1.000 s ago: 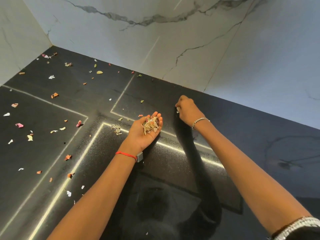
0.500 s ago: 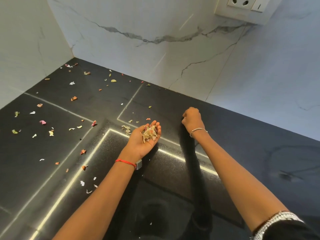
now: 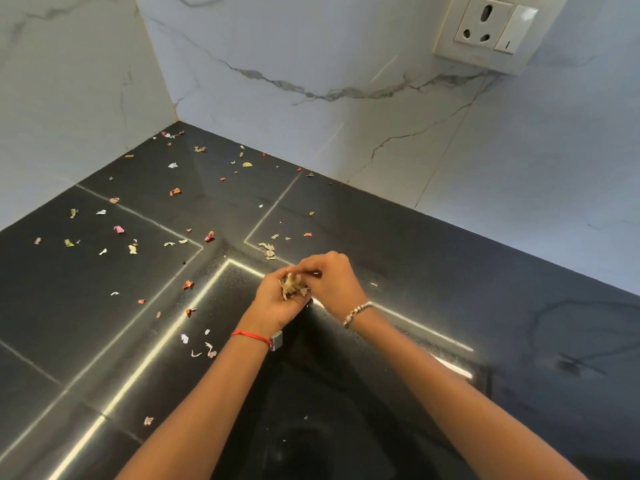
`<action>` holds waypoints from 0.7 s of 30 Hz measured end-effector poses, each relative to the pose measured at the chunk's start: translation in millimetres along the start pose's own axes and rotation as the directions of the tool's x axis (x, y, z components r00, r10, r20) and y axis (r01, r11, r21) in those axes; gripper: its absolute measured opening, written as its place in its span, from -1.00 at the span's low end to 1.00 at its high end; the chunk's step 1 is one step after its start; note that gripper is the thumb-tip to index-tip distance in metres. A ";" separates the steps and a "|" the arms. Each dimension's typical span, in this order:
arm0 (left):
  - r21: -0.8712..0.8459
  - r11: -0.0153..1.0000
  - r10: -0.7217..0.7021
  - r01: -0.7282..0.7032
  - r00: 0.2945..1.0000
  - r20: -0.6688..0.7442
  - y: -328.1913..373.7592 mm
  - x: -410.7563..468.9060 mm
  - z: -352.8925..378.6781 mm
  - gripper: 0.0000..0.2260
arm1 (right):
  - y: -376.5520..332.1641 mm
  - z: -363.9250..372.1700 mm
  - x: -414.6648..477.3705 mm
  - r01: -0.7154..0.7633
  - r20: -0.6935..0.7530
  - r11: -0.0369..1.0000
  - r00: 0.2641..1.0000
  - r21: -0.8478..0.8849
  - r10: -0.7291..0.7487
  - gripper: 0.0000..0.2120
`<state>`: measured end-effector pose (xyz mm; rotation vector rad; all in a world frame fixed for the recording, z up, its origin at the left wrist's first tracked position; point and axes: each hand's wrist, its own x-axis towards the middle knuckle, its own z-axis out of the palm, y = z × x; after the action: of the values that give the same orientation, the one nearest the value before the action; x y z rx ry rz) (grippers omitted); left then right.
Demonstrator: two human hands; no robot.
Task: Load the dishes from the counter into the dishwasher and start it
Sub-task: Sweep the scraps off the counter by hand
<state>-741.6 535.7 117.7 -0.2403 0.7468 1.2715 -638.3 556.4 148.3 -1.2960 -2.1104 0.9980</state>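
Observation:
No dishes or dishwasher are in view. My left hand (image 3: 273,301) is cupped palm up and holds a small heap of food scraps (image 3: 292,285) above the black counter (image 3: 450,271). My right hand (image 3: 329,277) sits right over that heap, its fingertips pinched on the scraps at the top of the pile. Both hands meet at the corner of a bright seam line in the counter.
Several small scraps (image 3: 119,229), pink, orange, green and white, lie scattered over the counter's left half up to the corner. White marble walls (image 3: 311,64) close the back and left. A wall socket (image 3: 485,29) is at the upper right.
My right hand left the counter at the right and moved over to the cupped left hand, meeting the heap. The view tilted up, bringing the socket into view.

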 end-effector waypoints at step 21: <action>-0.272 0.960 0.051 -0.065 0.997 -0.061 24.4 -20.0 -41.6 -0.70 | 56.8 3.8 83.9 -0.080 0.084 0.977 0.992 -0.199 0.099 -0.56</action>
<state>-781.7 504.7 104.9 -0.4820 0.6249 1.4291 -646.8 646.7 103.0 -1.4771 -2.2868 0.9221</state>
